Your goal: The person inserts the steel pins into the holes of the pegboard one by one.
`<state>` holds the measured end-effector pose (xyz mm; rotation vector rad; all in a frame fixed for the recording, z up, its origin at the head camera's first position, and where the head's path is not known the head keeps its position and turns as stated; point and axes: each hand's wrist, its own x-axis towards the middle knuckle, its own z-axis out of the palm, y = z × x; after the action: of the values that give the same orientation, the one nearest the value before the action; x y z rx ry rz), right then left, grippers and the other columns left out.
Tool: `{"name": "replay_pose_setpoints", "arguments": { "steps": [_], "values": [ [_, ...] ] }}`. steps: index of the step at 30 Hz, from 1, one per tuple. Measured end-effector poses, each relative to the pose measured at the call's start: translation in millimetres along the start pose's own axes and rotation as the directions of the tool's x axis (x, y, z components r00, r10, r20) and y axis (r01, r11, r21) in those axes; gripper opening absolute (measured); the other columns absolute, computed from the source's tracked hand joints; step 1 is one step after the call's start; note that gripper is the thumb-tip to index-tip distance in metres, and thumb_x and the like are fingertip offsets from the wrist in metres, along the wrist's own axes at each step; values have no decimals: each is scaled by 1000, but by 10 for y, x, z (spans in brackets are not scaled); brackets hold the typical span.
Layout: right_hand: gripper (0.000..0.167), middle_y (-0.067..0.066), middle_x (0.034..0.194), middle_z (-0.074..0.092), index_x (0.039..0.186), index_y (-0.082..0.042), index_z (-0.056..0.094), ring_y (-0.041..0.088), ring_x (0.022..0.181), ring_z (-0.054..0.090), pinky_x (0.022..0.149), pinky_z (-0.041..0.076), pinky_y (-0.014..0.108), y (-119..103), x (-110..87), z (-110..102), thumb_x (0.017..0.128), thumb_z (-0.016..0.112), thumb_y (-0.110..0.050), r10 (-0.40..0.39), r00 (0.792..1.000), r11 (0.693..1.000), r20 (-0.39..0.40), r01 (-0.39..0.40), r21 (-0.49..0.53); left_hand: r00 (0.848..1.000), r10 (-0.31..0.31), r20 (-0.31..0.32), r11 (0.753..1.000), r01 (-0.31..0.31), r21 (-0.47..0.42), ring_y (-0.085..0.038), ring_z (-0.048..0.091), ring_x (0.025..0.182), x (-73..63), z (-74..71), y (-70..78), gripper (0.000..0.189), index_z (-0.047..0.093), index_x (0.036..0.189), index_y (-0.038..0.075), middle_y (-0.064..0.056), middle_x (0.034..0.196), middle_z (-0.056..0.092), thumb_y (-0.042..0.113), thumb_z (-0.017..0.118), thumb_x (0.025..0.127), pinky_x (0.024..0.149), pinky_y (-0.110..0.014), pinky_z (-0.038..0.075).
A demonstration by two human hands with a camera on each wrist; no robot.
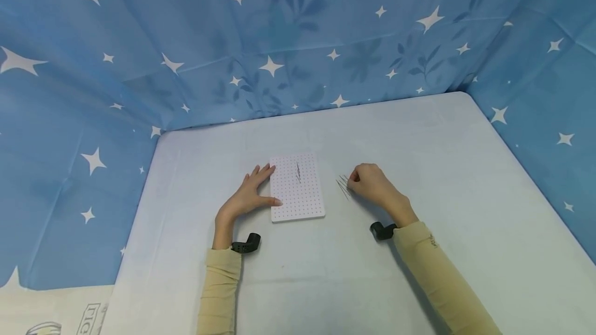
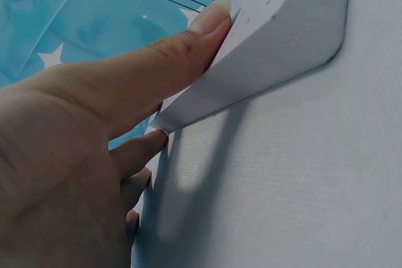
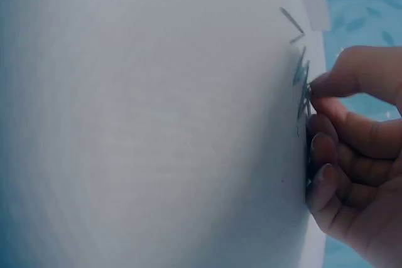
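Note:
A white pegboard with rows of small holes lies flat on the table. Several thin dark pins stand in its upper middle; they also show beyond the thumb in the left wrist view. My left hand is spread at the board's left side, thumb resting on its top near the edge and the other fingers along that edge. To the right of the board lies a small bunch of loose pins. Over them my right hand pinches a pin between thumb and forefinger, its other fingers curled by the table.
The table has a white cloth. A blue star-patterned curtain hangs behind it and along both sides. Each wrist carries a black camera, one at the left wrist and another at the right. Printed fabric shows lower left.

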<state>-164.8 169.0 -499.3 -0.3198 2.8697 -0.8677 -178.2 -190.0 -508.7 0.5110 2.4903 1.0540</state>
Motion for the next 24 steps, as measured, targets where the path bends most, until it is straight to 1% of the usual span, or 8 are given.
{"name": "replay_pose_setpoints", "arguments": {
  "steps": [2,6,11,15,20,24],
  "values": [
    [15,11,85,72,90,1,75,21,74,64,70,56,37,39,-6,-2,92,66,-10,18,1000,999,-19,-17,52,1000,3,-1,1000,-3,-4,-27,-6,161,0,4,-7,102,22,166,20,-5,174,11,36,83,86,129,-51,-10],
    [15,9,80,72,90,0,75,19,69,62,67,52,33,72,-11,-14,92,65,-12,34,998,991,-47,-28,128,1000,21,-3,1000,-21,-15,-27,-6,161,6,9,-13,101,23,166,20,-5,174,12,36,83,87,129,-52,-10],
    [14,9,83,71,94,-1,72,19,73,61,66,50,30,35,-2,-23,92,66,-14,43,998,981,-39,-35,192,1000,10,-10,1000,-10,-19,-26,-6,161,8,11,-30,101,24,166,20,-4,174,12,36,84,86,129,-51,-10],
    [13,11,86,70,96,-2,69,20,75,61,64,50,29,-11,12,-12,93,66,-14,27,999,973,-40,-17,229,1000,2,-11,1000,-2,-20,-26,-6,161,-3,7,-40,101,24,166,20,-3,174,12,35,84,86,130,-51,-10],
    [11,9,83,68,97,-3,67,19,72,57,61,48,29,-60,34,-1,92,66,-12,-1,997,965,-72,20,262,1000,8,-13,1000,-8,-21,-26,-6,161,-8,2,-39,101,24,166,19,-4,174,12,35,84,86,130,-50,-10],
    [8,8,81,64,96,-4,66,19,72,55,60,46,28,-98,49,-7,92,65,-11,-17,995,961,-97,43,274,1000,6,-13,1000,-6,-17,-25,-6,161,-7,-1,-27,101,24,166,19,-4,174,12,34,84,86,130,-50,-10]
  ]
}}
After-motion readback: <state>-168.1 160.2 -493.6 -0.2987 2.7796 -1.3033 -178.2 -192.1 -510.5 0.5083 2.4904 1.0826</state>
